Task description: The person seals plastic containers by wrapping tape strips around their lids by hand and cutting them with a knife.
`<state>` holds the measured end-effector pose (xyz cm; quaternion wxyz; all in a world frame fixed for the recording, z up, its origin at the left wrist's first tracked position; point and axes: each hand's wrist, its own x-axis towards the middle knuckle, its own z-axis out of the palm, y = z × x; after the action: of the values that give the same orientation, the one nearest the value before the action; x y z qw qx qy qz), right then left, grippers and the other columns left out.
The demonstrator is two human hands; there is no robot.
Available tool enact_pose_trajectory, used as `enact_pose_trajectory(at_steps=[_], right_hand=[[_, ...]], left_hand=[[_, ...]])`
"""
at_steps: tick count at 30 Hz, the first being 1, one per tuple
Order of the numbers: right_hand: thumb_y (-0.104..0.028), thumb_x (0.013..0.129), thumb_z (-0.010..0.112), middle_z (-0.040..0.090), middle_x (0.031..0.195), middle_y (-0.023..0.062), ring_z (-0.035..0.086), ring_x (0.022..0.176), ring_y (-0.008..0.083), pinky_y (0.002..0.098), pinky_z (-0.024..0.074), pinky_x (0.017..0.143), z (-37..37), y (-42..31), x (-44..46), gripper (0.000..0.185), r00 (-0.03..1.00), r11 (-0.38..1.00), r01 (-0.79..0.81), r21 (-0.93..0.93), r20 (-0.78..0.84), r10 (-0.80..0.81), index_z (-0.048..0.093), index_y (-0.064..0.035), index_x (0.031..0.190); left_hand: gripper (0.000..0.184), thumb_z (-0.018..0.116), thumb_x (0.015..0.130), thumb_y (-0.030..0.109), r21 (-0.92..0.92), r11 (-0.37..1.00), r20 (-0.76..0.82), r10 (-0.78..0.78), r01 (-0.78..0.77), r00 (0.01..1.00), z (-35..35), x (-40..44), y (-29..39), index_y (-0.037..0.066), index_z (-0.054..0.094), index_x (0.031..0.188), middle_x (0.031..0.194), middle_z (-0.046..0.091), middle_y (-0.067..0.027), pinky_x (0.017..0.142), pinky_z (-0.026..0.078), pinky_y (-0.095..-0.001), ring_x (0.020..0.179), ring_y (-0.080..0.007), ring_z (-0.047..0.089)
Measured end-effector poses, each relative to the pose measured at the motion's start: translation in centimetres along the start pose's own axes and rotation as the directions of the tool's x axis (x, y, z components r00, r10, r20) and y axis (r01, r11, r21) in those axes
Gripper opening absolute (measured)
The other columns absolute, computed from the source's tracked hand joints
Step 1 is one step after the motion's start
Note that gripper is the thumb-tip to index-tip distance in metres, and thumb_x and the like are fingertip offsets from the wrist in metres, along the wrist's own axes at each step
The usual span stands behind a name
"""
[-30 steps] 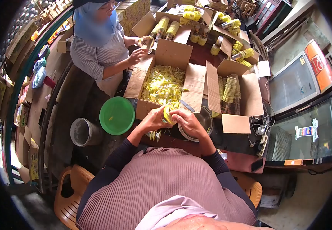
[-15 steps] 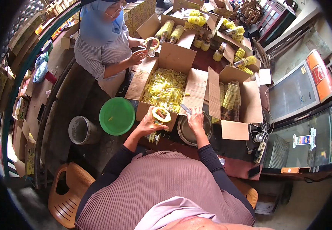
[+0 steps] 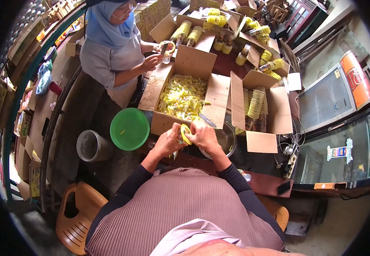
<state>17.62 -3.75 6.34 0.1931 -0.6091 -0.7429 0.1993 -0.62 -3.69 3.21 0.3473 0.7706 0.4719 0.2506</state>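
In front of my chest, my left hand [image 3: 166, 141] is closed around a plastic cup with a yellow rim [image 3: 184, 134], most of its body hidden by my fingers. The fingers of my right hand [image 3: 205, 137] pinch that rim from the other side. Just beyond the right hand, a knife [image 3: 208, 121] lies along the near edge of a box flap. Past both hands stands an open cardboard box [image 3: 168, 123] heaped with yellow and clear strips [image 3: 183, 96]. A metal basin [image 3: 227, 138] sits partly behind my right hand.
Left of the box are a green basin [image 3: 129, 129] and a grey bucket [image 3: 90, 146]. A box [image 3: 262, 142] on the right holds stacked yellow-rimmed cups [image 3: 256, 104]. Across the table a co-worker [image 3: 108, 59] holds a similar cup [image 3: 166, 48] and a blade. More filled boxes stand behind.
My right hand has left the knife on the flap and moved left to the cup's rim. The cup has turned sideways in my left hand.
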Motion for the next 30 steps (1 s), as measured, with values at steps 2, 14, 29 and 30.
enact_pose_trajectory(at_steps=[2, 14, 29, 30], right_hand=[[-0.033, 0.079, 0.066, 0.063, 0.077, 0.0161, 0.063, 0.074, 0.0342, 0.0444, 0.0502, 0.065, 0.9, 0.5, -0.2, 0.029, 0.997, 0.991, 0.074, -0.113, 0.040, -0.070, 0.056, -0.0054, 0.081], [-0.038, 0.094, 0.050, 0.056, 0.068, 0.0097, 0.055, 0.063, 0.0235, 0.0345, 0.0422, 0.060, 0.5, 2.3, -1.0, 0.039, 0.964, 0.928, 0.078, 0.365, 0.210, -0.164, 0.057, -0.0025, 0.080], [-0.022, 0.098, 0.052, 0.045, 0.062, -0.0089, 0.034, 0.051, 0.0029, 0.0195, 0.0293, 0.046, 0.6, 9.9, 1.0, 0.020, 0.879, -0.070, 0.190, 0.979, -0.138, 0.457, 0.059, -0.0112, 0.082], [-0.022, 0.097, 0.054, 0.047, 0.064, -0.0084, 0.036, 0.053, 0.0030, 0.0194, 0.0309, 0.048, 0.1, 9.7, 1.2, 0.019, 0.888, 0.113, 0.069, 0.991, -0.113, 0.445, 0.061, -0.0094, 0.084]], left_hand=[[0.063, 0.080, 0.068, 0.025, 0.060, 0.998, 0.088, 0.013, -0.018, 0.996, 0.1, 0.1, 0.6, 0.008, 0.038, 0.111, 0.087, 0.062, -0.0202, 0.068, 0.049, -0.0463, 0.085, -0.0406, 0.062], [0.053, 0.079, 0.068, 0.018, -0.373, 0.927, 0.370, 0.115, 0.034, 0.922, -3.3, 0.2, 1.3, 0.002, 0.053, 0.112, 0.096, 0.065, -0.0120, 0.079, 0.049, -0.0323, 0.087, -0.0194, 0.063], [0.050, 0.080, 0.066, 0.011, -0.030, 0.971, -0.333, 0.215, -0.239, 0.918, -1.3, -0.5, 2.0, 0.006, 0.053, 0.108, 0.089, 0.063, -0.0080, 0.067, 0.053, -0.0322, 0.076, -0.0215, 0.066], [0.055, 0.081, 0.066, 0.010, -0.042, 0.977, -0.302, 0.187, -0.209, 0.935, -1.6, -0.8, 1.3, 0.005, 0.050, 0.111, 0.091, 0.062, -0.0077, 0.070, 0.053, -0.0320, 0.078, -0.0205, 0.065]])
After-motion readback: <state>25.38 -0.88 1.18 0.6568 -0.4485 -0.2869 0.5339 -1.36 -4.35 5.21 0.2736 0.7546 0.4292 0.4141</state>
